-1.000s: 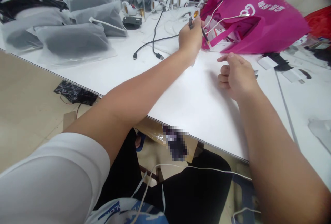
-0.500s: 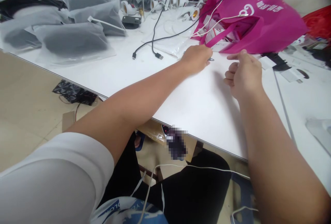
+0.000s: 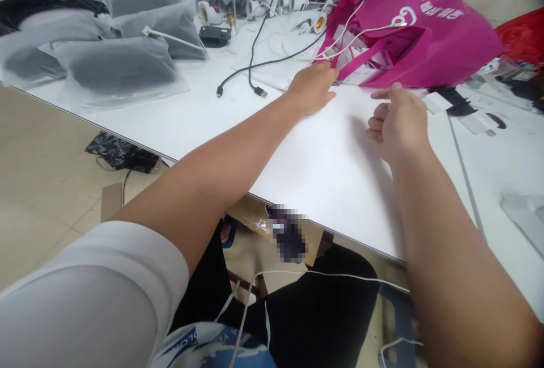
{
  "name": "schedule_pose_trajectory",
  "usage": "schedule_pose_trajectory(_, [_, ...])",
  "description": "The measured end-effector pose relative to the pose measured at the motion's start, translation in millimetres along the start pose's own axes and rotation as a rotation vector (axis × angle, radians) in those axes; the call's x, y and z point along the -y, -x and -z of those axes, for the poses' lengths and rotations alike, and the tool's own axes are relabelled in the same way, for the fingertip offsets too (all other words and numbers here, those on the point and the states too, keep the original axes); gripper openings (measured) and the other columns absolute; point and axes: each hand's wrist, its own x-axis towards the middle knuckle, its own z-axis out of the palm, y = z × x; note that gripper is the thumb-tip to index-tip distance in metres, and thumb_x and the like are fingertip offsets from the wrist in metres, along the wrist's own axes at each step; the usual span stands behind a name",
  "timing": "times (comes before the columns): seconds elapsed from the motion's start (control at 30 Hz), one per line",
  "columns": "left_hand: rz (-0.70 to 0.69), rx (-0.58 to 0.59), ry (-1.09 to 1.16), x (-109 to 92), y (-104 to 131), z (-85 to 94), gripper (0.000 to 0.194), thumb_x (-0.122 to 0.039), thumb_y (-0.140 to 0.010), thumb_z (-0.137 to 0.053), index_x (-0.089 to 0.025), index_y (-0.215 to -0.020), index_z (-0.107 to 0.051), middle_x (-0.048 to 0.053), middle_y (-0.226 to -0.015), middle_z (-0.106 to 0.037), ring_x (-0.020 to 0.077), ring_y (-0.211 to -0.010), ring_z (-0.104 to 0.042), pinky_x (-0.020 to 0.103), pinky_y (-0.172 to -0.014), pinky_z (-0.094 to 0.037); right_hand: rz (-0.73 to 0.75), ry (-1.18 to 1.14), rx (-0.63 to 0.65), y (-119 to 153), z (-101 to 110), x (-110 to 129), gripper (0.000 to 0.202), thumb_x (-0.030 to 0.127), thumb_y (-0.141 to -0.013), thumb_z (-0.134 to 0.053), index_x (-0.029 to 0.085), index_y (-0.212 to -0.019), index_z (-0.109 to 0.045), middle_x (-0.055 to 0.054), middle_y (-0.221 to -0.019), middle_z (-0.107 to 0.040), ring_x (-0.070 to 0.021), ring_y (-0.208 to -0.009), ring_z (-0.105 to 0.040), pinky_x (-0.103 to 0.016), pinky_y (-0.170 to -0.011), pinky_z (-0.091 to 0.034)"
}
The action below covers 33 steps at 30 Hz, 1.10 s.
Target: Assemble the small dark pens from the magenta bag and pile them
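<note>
Magenta bag (image 3: 454, 39) on white table (image 3: 327, 158), upper right of frame. Your left hand (image 3: 313, 89), upper centre, palm down beside bag's opening, fingers nearly straight; can't tell if anything's held beneath. Your right hand (image 3: 403, 121), right of centre: index out, other fingers curled, grip contents hidden. Dark cables (image 3: 250, 66) left of your left hand.

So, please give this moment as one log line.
left hand: near pink bag; right hand: partly curled above white table; black cable: near left hand
</note>
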Motion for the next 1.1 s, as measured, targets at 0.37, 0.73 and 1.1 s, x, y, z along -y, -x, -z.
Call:
schedule_pose_trajectory(0.37, [0.011, 0.051, -0.547, -19, 0, 17.2, 0.020, -0.040, -0.100, -0.077, -0.035, -0.117, -0.085, 0.009, -0.148, -0.081, 0.0387, -0.141, -0.069, 0.056, -0.121, -0.054, -0.075, 0.020, -0.225, 16, -24, 19, 0.031, 0.046, -0.115, -0.071, 0.032, -0.091, -0.058, 0.008, -0.060, -0.029, -0.0134, -0.052, -0.012, -0.034, -0.049, -0.014])
schedule_pose_trajectory(0.73, [-0.120, -0.005, -0.489, -36, 3, 18.3, 0.029, -0.044, -0.117, -0.061, -0.034, -0.131, -0.084, 0.011, -0.148, -0.082, 0.0363, -0.136, -0.069, 0.054, -0.114, -0.052, -0.158, -0.036, -0.300, 17, -33, 22, 0.020, 0.021, -0.113, -0.063, 0.029, -0.094, -0.065, 0.006, -0.061, -0.047, -0.0125, -0.049, -0.037, -0.024, -0.042, -0.032])
schedule_pose_trajectory(1.1, [-0.440, 0.169, -0.165, -72, 31, -4.7, 0.041, -0.047, -0.121, -0.061, -0.022, -0.153, -0.068, 0.011, -0.118, -0.084, 0.0358, -0.126, -0.077, 0.046, -0.098, -0.048, -0.344, -0.708, -0.254, 18, -32, 36, 0.044, 0.000, -0.122, -0.027, 0.019, -0.097, -0.058, 0.008, -0.060, -0.051, 0.0003, -0.040, -0.045, -0.006, -0.039, -0.033])
